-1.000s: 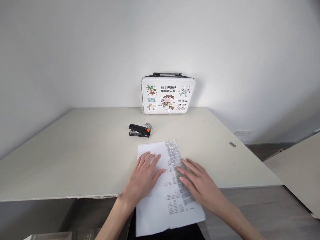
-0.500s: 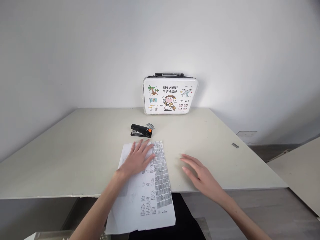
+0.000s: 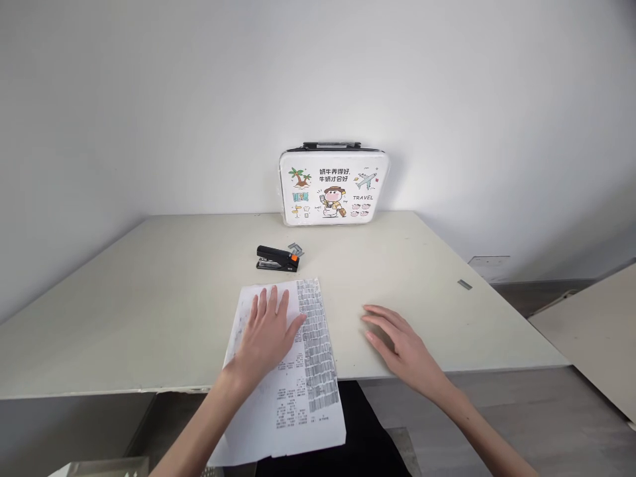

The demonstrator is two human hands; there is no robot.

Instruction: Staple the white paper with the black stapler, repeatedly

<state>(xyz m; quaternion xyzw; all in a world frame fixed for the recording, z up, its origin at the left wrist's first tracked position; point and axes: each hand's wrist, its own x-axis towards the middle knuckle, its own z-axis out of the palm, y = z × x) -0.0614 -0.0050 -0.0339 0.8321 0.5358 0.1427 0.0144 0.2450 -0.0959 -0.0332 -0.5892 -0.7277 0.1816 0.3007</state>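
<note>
A printed sheet of paper [image 3: 298, 424], possibly a stack, lies partly on the table and sticks out past its front edge. Grey barcode-like strips run down its right side. My left hand [image 3: 268, 331] rests flat on the paper's upper part with fingers spread. To the right of the paper, my right hand [image 3: 402, 348] hangs over the table near the edge, fingers slightly curved and apart, holding nothing. Beyond the paper lies a black stapler [image 3: 277, 259] with an orange piece at its right end. Several grey staple strips [image 3: 296, 249] are just behind it.
A white case [image 3: 332, 189] with cartoon prints stands against the wall at the back of the table [image 3: 149, 318]. One more staple strip [image 3: 464, 285] lies near the table's right edge. A clear box [image 3: 106, 467] shows at the lower left, below the table.
My left hand has slid slightly toward me and left on the paper, its fingers now pointing more straight ahead. My right hand has barely moved. The whole view has shifted a little.
</note>
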